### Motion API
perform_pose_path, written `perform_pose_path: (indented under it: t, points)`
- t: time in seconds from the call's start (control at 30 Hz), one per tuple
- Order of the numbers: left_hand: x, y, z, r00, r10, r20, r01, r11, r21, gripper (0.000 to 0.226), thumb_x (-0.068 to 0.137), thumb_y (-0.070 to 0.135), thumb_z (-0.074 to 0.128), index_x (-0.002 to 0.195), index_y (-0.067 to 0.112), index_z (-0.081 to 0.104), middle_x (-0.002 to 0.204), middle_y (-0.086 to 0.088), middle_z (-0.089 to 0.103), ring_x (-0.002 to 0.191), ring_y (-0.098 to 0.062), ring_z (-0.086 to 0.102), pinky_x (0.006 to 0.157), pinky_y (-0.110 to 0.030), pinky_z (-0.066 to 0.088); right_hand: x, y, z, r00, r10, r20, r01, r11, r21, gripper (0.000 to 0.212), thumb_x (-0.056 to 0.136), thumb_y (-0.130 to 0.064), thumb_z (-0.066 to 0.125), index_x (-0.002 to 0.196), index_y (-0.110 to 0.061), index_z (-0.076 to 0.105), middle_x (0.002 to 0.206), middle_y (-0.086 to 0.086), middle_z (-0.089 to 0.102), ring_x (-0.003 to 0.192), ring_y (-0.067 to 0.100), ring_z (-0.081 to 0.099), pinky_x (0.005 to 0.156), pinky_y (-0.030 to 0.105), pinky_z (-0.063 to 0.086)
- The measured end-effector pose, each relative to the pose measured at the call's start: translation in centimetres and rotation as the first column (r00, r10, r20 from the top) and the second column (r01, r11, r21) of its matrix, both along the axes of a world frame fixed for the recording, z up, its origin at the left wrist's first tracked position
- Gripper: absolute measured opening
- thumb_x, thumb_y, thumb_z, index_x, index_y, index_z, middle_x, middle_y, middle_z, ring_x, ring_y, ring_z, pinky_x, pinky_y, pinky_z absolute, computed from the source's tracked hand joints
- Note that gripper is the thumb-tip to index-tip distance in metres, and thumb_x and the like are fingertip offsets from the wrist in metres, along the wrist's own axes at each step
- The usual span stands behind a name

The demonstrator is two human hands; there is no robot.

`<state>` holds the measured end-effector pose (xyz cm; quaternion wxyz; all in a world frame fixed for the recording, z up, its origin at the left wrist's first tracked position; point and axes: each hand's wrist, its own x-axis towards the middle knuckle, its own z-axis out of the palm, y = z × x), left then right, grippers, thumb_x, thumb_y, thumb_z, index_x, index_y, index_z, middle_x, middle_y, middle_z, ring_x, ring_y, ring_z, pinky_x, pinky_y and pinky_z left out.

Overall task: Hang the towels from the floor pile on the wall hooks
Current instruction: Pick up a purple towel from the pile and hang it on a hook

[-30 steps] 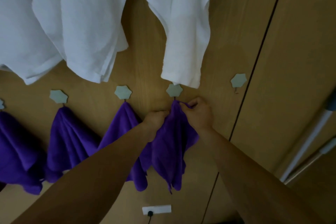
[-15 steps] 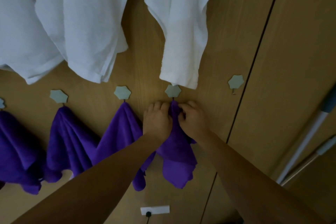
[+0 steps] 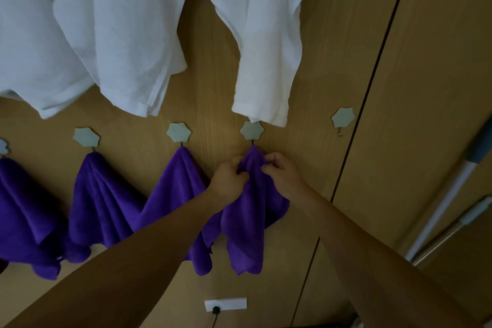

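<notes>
A purple towel [image 3: 251, 210] hangs from the pale flower-shaped hook [image 3: 251, 130] on the wooden wall. My left hand [image 3: 229, 180] pinches its upper left fold just below the hook. My right hand [image 3: 282, 174] pinches the upper right fold. Other purple towels hang on the hooks to the left: one [image 3: 173, 194] beside my left arm, one [image 3: 101, 202] further left, one [image 3: 18, 208] at the frame's edge. To the right a hook [image 3: 343, 118] is bare. The floor pile is out of view.
Three white towels [image 3: 114, 34] hang from an upper row, the right one [image 3: 263, 48] reaching down to the hook above my hands. A dark seam [image 3: 372, 82] splits the wall panels. Two poles [image 3: 447, 208] lean at the right. A white socket [image 3: 225, 304] sits low on the wall.
The towel's top has gone up onto the hook and now hangs from it. My left hand went from flat on the cloth to pinching it; the towel has spread wider and hangs longer.
</notes>
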<state>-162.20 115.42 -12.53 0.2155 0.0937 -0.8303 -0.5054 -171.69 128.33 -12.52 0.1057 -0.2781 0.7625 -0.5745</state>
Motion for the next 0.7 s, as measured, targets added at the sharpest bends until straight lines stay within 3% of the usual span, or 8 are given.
perform_pose_path:
  t: [0.07,0.17,0.3,0.4,0.47,0.57,0.7]
  points:
    - [-0.1,0.1,-0.2,0.998,0.008,0.070,-0.012,0.998,0.057,0.033,0.088,-0.005,0.045,0.100,0.019,0.065,0.089,-0.004,0.071,0.077,-0.015,0.066,0.069,-0.020,0.052,0.2,0.0,-0.3,0.999,0.001,0.037,0.000,1.000,-0.024,0.017,0.094,-0.012,0.049,0.107,-0.011,0.061,0.105,0.005,0.066,0.093,0.015,0.061,0.084,0.030,0.048]
    - [-0.6,0.7,-0.3,0.972,0.192,0.132,-0.164,0.966,-0.199,0.016,0.088,-0.001,0.048,0.094,0.005,0.063,0.074,-0.002,0.062,0.067,-0.016,0.056,0.051,-0.006,0.037,0.4,-0.4,-0.8,0.995,-0.004,-0.098,0.018,0.990,0.140,0.020,0.101,-0.021,0.041,0.097,-0.012,0.059,0.087,0.002,0.064,0.076,0.012,0.057,0.071,0.029,0.046]
    - [-0.3,1.1,-0.9,0.908,0.400,0.128,-0.301,0.833,-0.464,0.022,0.089,0.021,0.056,0.104,0.007,0.064,0.101,-0.014,0.062,0.091,-0.029,0.058,0.071,-0.031,0.044,1.0,-0.5,-0.7,0.938,-0.085,-0.337,0.192,0.935,0.297,0.018,0.098,-0.024,0.043,0.100,-0.016,0.059,0.088,0.000,0.064,0.080,0.018,0.061,0.073,0.036,0.050]
    - [0.3,1.2,-0.9,0.899,0.393,0.192,-0.299,0.873,-0.385,0.027,0.089,0.023,0.058,0.112,0.009,0.059,0.109,-0.013,0.062,0.094,-0.027,0.059,0.071,-0.032,0.044,1.5,0.0,-1.3,0.960,-0.048,-0.276,0.140,0.936,0.324,0.015,0.093,-0.021,0.051,0.104,-0.013,0.057,0.094,0.005,0.064,0.087,0.024,0.063,0.076,0.039,0.051]
    - [0.7,1.5,-0.9,0.902,0.377,0.210,-0.285,0.886,-0.366,0.036,0.087,0.022,0.059,0.120,0.009,0.054,0.116,-0.013,0.058,0.100,-0.027,0.057,0.078,-0.033,0.047,1.9,0.7,-1.9,0.977,-0.033,-0.209,0.107,0.929,0.353,0.027,0.090,-0.022,0.057,0.113,-0.009,0.054,0.104,0.009,0.065,0.096,0.028,0.063,0.083,0.041,0.051]
    - [1.7,2.1,-1.1,0.902,0.387,0.190,-0.288,0.869,-0.403,0.056,0.085,0.024,0.064,0.135,0.011,0.042,0.129,-0.014,0.043,0.117,-0.031,0.045,0.095,-0.037,0.041,2.8,1.9,-3.0,0.983,-0.046,-0.179,0.106,0.933,0.344,0.048,0.085,-0.022,0.064,0.128,-0.009,0.048,0.121,0.011,0.060,0.110,0.029,0.059,0.093,0.045,0.048]
    - [3.3,2.2,-1.1,0.908,0.394,0.144,-0.286,0.832,-0.476,0.061,0.082,0.028,0.066,0.135,0.012,0.039,0.129,-0.014,0.039,0.118,-0.033,0.040,0.096,-0.038,0.039,4.3,3.6,-3.2,0.966,-0.123,-0.227,0.185,0.943,0.277,0.061,0.083,-0.022,0.066,0.139,-0.014,0.043,0.133,0.009,0.049,0.119,0.026,0.052,0.100,0.043,0.046]
